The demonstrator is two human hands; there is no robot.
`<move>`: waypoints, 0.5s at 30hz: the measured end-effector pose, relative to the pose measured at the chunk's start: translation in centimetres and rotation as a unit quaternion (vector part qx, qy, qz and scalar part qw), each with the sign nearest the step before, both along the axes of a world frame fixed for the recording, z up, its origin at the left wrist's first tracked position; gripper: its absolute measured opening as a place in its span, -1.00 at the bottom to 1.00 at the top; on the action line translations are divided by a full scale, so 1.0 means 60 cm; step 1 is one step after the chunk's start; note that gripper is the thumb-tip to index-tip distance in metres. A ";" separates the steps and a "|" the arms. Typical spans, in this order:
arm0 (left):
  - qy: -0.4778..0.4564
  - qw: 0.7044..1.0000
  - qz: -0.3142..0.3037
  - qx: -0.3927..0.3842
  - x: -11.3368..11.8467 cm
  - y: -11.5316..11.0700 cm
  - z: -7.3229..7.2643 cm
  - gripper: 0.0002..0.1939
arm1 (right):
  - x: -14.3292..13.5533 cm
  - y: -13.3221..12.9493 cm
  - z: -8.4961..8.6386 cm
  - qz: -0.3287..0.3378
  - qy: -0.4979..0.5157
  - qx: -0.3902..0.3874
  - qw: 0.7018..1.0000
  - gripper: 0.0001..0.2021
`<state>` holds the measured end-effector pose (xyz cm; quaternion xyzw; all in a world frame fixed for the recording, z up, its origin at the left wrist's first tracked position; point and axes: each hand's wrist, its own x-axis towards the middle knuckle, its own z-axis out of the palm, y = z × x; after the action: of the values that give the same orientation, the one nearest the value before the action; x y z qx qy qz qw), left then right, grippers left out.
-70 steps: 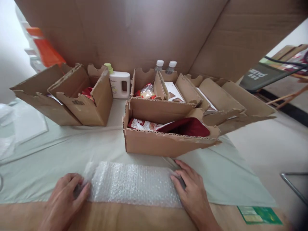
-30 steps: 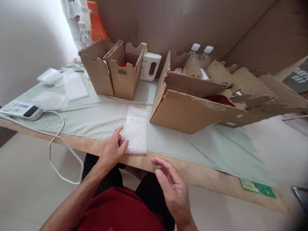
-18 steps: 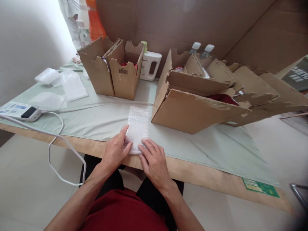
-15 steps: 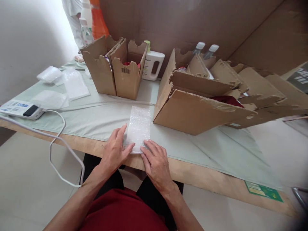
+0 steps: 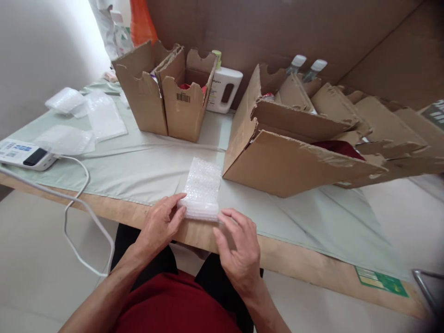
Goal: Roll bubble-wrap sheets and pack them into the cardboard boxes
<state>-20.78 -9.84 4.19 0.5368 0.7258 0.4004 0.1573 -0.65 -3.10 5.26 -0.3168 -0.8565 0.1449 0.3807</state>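
Observation:
A clear bubble wrap sheet (image 5: 204, 180) lies on the cloth at the table's front edge, its near end folded over into a narrow strip. My left hand (image 5: 163, 219) holds the left end of that fold, thumb and index finger at its edge. At the right end, my right hand (image 5: 241, 245) has its fingers apart, with the fingertips beside or just touching the corner. Whether anything is inside the wrap, I cannot tell.
More bubble wrap pieces (image 5: 104, 115) lie at the left, near a white power bank (image 5: 29, 155) with a cable hanging over the edge. Cardboard boxes (image 5: 182, 113) stand at the back, and larger cardboard bins (image 5: 291, 164) at the right. A white jug (image 5: 227, 90) is between them.
The near end of the bubble wrap has been folded over, making it shorter. My right hand has moved right and opened away from the wrap; my left hand has shifted slightly left.

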 end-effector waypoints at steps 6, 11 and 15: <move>0.077 0.997 0.027 0.010 -0.002 0.017 -0.009 -0.67 | -0.025 0.024 -0.017 0.051 -0.104 0.028 0.993 -0.75; 0.152 0.981 -0.053 0.107 0.014 -0.027 0.012 -0.59 | -0.010 0.031 0.001 0.079 -0.062 -0.076 0.992 -0.81; 0.150 0.980 -0.093 0.091 0.021 -0.025 0.012 -0.71 | 0.006 0.025 0.007 0.058 -0.072 -0.121 0.988 -0.79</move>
<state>-19.54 -11.33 4.88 0.6681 0.6486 0.3630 0.0341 -0.29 -1.59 5.65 -0.3198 -0.8747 0.2462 0.2683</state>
